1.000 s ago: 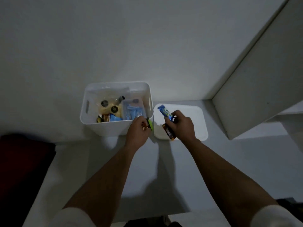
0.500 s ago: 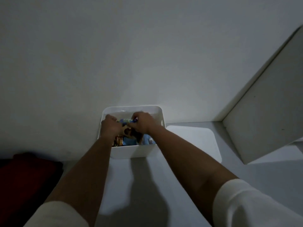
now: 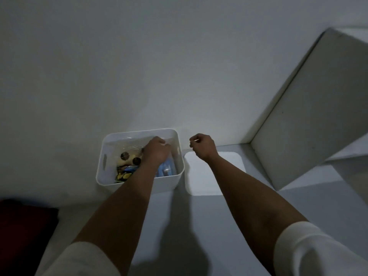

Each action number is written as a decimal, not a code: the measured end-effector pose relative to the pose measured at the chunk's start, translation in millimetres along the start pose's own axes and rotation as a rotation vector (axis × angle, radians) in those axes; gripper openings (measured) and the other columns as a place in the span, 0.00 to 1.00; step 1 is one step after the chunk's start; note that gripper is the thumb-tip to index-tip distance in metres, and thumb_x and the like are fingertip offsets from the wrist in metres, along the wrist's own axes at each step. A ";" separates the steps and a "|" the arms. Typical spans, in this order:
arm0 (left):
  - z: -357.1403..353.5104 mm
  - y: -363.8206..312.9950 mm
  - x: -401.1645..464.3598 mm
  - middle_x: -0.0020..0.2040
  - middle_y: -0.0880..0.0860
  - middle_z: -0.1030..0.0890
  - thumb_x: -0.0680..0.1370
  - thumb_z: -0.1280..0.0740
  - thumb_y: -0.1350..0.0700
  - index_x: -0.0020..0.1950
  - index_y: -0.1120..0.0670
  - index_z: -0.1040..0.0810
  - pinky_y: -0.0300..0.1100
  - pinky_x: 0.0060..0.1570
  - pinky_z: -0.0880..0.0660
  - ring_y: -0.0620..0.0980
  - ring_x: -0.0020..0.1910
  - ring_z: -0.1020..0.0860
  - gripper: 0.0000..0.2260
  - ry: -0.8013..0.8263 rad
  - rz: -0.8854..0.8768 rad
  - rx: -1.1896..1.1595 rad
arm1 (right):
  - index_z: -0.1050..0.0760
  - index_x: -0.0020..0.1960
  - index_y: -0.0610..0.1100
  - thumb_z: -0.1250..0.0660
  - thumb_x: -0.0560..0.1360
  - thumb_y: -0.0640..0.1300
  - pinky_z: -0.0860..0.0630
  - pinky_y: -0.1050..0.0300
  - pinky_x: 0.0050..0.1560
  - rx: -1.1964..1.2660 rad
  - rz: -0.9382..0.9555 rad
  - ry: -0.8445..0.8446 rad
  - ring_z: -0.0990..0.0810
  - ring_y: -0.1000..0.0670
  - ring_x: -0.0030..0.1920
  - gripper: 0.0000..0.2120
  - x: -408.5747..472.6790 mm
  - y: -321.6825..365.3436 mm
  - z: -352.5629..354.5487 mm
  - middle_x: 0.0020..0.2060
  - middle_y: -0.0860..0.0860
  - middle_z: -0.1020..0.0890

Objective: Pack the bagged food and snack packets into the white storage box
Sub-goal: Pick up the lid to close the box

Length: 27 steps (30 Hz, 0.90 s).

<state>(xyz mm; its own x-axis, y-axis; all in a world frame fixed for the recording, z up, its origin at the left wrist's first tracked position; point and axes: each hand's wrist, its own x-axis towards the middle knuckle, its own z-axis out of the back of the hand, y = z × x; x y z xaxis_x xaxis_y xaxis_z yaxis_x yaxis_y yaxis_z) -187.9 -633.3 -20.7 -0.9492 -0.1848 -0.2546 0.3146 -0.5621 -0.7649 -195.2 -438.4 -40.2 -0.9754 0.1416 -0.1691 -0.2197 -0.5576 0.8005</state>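
Note:
The white storage box (image 3: 102, 177) stands against the wall. Inside lie a clear bag of pale food with dark round stickers (image 3: 127, 156), small yellow and blue snack packets (image 3: 123, 174) and a blue packet (image 3: 166, 170). My left hand (image 3: 157, 150) reaches down into the box over the clear bag, and its fingertips are hidden. My right hand (image 3: 203, 146) hovers outside the box, above the far end of the lid. Its fingers are curled with nothing in them.
A flat white lid (image 3: 229, 168) lies on the surface just right of the box. A slanted white panel (image 3: 308, 116) rises at the right. A dark red object (image 3: 23, 226) sits at the lower left. The wall is right behind the box.
My right hand carried the blue snack packet into the box, then pulled out to the right without it. My left hand stayed in the box.

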 end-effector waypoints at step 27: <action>-253.5 49.0 -18.1 0.70 0.63 0.34 0.72 0.25 0.45 0.78 0.53 0.41 0.58 0.65 0.31 0.67 0.68 0.32 0.40 0.042 0.558 0.219 | 0.27 0.71 0.40 0.34 0.80 0.48 0.30 0.50 0.69 0.006 -0.600 0.126 0.25 0.40 0.68 0.22 32.7 -303.7 120.6 0.68 0.43 0.23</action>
<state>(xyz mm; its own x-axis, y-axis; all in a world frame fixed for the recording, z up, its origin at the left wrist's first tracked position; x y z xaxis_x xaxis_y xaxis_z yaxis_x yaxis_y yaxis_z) -154.8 -453.2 -203.6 -0.6384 -0.4707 -0.6090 0.7537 -0.5429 -0.3704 -158.1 -165.8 -219.5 -0.6767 0.3312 -0.6575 -0.7313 -0.4059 0.5482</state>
